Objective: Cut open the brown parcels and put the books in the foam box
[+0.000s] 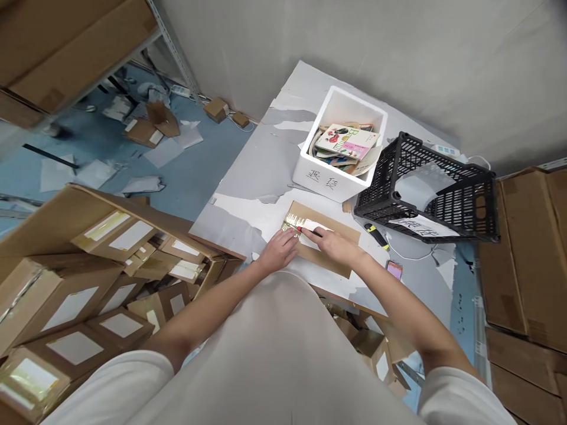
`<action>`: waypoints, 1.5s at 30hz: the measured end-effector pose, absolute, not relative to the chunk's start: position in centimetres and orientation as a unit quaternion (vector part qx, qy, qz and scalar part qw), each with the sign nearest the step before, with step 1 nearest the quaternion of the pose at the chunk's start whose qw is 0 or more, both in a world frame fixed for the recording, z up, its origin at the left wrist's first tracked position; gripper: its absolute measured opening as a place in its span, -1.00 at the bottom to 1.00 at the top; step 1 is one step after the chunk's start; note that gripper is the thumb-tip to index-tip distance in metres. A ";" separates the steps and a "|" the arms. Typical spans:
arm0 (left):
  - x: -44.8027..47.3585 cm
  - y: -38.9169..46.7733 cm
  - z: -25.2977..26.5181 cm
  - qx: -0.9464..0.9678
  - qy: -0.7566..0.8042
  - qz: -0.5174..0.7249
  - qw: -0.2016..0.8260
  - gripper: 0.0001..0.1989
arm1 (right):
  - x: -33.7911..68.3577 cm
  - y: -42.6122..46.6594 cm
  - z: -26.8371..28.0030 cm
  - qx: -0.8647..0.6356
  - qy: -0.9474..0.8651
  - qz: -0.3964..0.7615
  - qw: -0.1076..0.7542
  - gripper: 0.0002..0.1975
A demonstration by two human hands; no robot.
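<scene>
A flat brown cardboard package (333,264) lies on the table near its front edge. It has a white label (316,226) and shiny tape (293,222) on its left end. My left hand (280,251) lies on that left end, fingers stretched out beside the tape. My right hand (339,245) is closed round a slim red-and-black tool (305,230), its tip down at the taped part. Too little of the tool shows to tell whether it is a knife or a pen. To the right of my right hand lies a yellow-and-black utility knife (376,235).
Behind the package stands a white foam box (330,184) with books (348,140) in it. A black plastic crate (425,195) is at its right. A phone (394,270) lies near the right forearm. At left, a big carton (133,203) holds several labelled parcels (75,347).
</scene>
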State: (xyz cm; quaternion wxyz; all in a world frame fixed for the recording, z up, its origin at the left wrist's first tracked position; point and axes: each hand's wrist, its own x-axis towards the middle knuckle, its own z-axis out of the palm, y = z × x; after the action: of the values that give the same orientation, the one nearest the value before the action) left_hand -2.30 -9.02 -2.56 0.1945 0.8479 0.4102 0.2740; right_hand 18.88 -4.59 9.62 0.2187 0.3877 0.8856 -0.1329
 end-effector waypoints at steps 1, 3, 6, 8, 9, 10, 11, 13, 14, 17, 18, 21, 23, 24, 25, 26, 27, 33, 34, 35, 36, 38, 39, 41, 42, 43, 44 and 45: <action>-2.3 -9.0 -2.6 0.848 0.410 0.275 0.193 -0.66 | 18.8 -4.6 9.6 0.386 0.886 -0.133 0.220 -0.30; -2.3 -8.9 -2.5 0.848 0.409 0.277 0.190 -0.66 | 18.7 -4.6 9.8 0.381 0.888 -0.127 0.224 -0.29; -2.3 -8.7 -2.6 0.855 0.402 0.276 0.180 -0.67 | 18.4 -5.0 10.2 0.383 0.889 -0.102 0.229 -0.29; -2.4 -8.6 -2.7 0.858 0.398 0.275 0.173 -0.67 | 18.1 -5.2 10.4 0.387 0.887 -0.093 0.231 -0.29; -2.4 -8.6 -2.7 0.859 0.397 0.274 0.172 -0.67 | 18.0 -5.3 10.5 0.393 0.884 -0.093 0.235 -0.30; -2.4 -8.6 -2.8 0.858 0.398 0.274 0.173 -0.66 | 18.0 -5.3 10.5 0.399 0.880 -0.094 0.239 -0.30; -2.5 -8.6 -2.8 0.858 0.399 0.272 0.174 -0.66 | 18.1 -5.4 10.5 0.403 0.877 -0.098 0.244 -0.31; -2.5 -8.7 -2.9 0.858 0.405 0.262 0.177 -0.66 | 18.9 -5.6 10.4 0.411 0.870 -0.103 0.253 -0.33; -2.5 -8.7 -3.0 0.859 0.408 0.255 0.177 -0.65 | 19.6 -5.9 10.4 0.415 0.866 -0.107 0.256 -0.33; -2.5 -8.8 -3.1 0.860 0.417 0.239 0.169 -0.65 | 23.4 -7.4 10.8 0.450 0.846 -0.118 0.261 -0.30; -2.5 -8.8 -3.2 0.861 0.418 0.237 0.168 -0.64 | 25.1 -8.2 11.0 0.470 0.834 -0.118 0.266 -0.28; -2.5 -8.7 -3.4 0.866 0.413 0.231 0.164 -0.61 | 30.6 -11.2 11.7 0.518 0.802 -0.098 0.280 -0.20; -2.5 -8.7 -3.5 0.870 0.411 0.221 0.157 -0.60 | 33.8 -13.2 12.1 0.534 0.796 -0.086 0.272 -0.17; -2.5 -8.7 -3.4 0.873 0.412 0.213 0.153 -0.59 | 35.1 -14.1 12.2 0.539 0.798 -0.084 0.257 -0.15; -2.5 -8.7 -3.3 0.875 0.412 0.205 0.150 -0.59 | 36.3 -14.9 12.3 0.546 0.799 -0.085 0.238 -0.14; -2.5 -8.7 -3.1 0.877 0.414 0.198 0.147 -0.59 | 37.3 -15.7 12.3 0.555 0.798 -0.091 0.215 -0.14; -2.5 -8.7 -2.9 0.877 0.415 0.192 0.144 -0.60 | 38.1 -16.5 12.1 0.570 0.793 -0.103 0.187 -0.15; -1.6 -8.2 -0.5 0.884 0.422 0.159 0.123 -0.41 | 37.8 -20.0 7.4 0.712 0.625 -0.297 -0.118 -0.50; -1.2 -8.0 -0.1 0.886 0.424 0.149 0.115 -0.30 | 37.0 -20.2 6.4 0.721 0.589 -0.328 -0.161 -0.50; -0.8 -7.8 0.2 0.887 0.427 0.137 0.107 -0.18 | 36.3 -20.4 5.4 0.725 0.560 -0.350 -0.194 -0.49; -0.3 -7.6 0.5 0.888 0.431 0.123 0.100 -0.08 | 35.5 -20.6 4.7 0.727 0.539 -0.366 -0.218 -0.47; 0.7 -7.3 0.7 0.886 0.445 0.090 0.093 0.06 | 34.5 -20.7 3.8 0.726 0.508 -0.390 -0.249 -0.44; 1.1 -7.2 0.8 0.884 0.453 0.074 0.094 0.10 | 34.2 -20.8 3.7 0.728 0.492 -0.401 -0.260 -0.43; 1.6 -7.0 0.7 0.879 0.464 0.049 0.101 0.13 | 34.0 -20.9 3.7 0.730 0.462 -0.423 -0.274 -0.41; 1.7 -7.0 0.7 0.877 0.467 0.040 0.106 0.14 | 34.0 -21.0 3.8 0.731 0.452 -0.430 -0.277 -0.40; 1.8 -7.0 0.6 0.876 0.469 0.034 0.111 0.14 | 34.0 -21.1 3.8 0.731 0.446 -0.435 -0.279 -0.39; 1.9 -7.0 0.6 0.875 0.470 0.030 0.114 0.14 | 34.1 -21.1 3.8 0.730 0.443 -0.438 -0.280 -0.39; 1.9 -7.1 0.6 0.874 0.470 0.027 0.116 0.14 | 34.1 -21.2 3.7 0.729 0.444 -0.440 -0.280 -0.39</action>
State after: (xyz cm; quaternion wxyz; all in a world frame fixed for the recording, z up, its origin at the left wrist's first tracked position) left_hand 1.85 -7.08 0.59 0.1157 0.8744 0.4704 0.0273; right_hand 34.08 -21.21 3.69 -0.2804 0.7286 0.4442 -0.4396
